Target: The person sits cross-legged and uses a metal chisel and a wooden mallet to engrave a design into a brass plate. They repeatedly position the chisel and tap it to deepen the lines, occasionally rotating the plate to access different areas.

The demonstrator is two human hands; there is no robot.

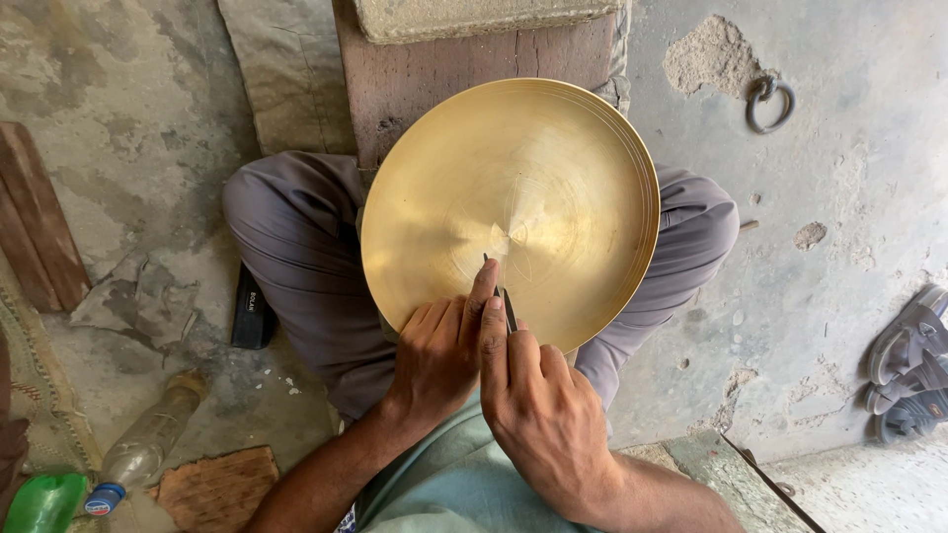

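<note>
A: The round golden brass dish (533, 178) looks like polished metal, smooth with a soft satin sheen, fine concentric lines near its rim and faint scratched marks at the centre

B: And the thin dark metal tool (507, 304) between the left hand (439, 360) and right hand (538, 410)?

A: Dull steel, matt, no shine. Grey cloth trousers (296, 247) under the dish, soft and creased

B: The ground?

A: Rough grey concrete floor (839, 276), pitted and patchy, with crumbled spots. A worn brown wooden block (434, 74) behind the dish, cracked and dry. A clear plastic bottle (148, 444), dusty and slightly glossy, and a rusty-looking metal ring (769, 103), matt
</note>
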